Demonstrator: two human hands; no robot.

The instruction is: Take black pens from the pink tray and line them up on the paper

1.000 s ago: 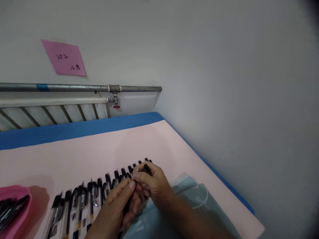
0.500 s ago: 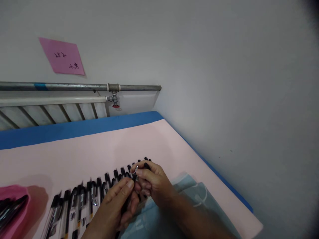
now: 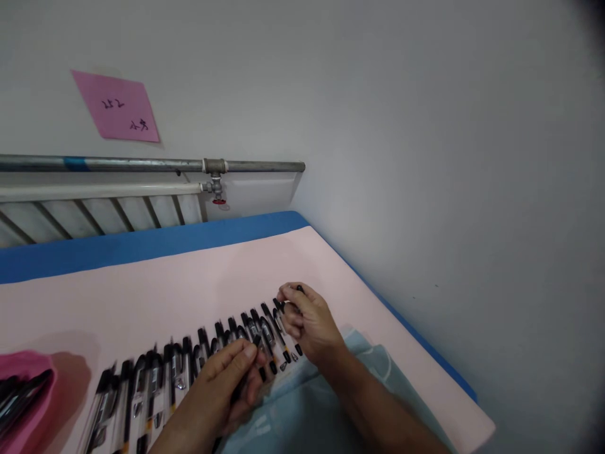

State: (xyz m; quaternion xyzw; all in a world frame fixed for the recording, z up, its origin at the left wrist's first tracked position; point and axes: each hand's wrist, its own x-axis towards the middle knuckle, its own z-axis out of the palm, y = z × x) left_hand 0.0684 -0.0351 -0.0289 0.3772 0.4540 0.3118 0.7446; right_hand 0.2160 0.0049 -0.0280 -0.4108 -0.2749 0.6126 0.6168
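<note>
Right hand (image 3: 309, 320) pinches a black pen (image 3: 299, 289) at its twelve o'clock, beside the pen row (image 3: 189, 356); left hand (image 3: 227, 378), at seven o'clock, clasps a dark pen (image 3: 237, 395).

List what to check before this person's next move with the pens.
1. Right hand at the far end of the pen row: ok.
2. Right hand's grip on a small black part: ok, pinched in the fingertips.
3. Left hand holding something dark: cannot tell, blurred.
4. Pen row lying side by side on the pink sheet: ok.
5. Pink tray with more pens at the left edge: ok.
</note>
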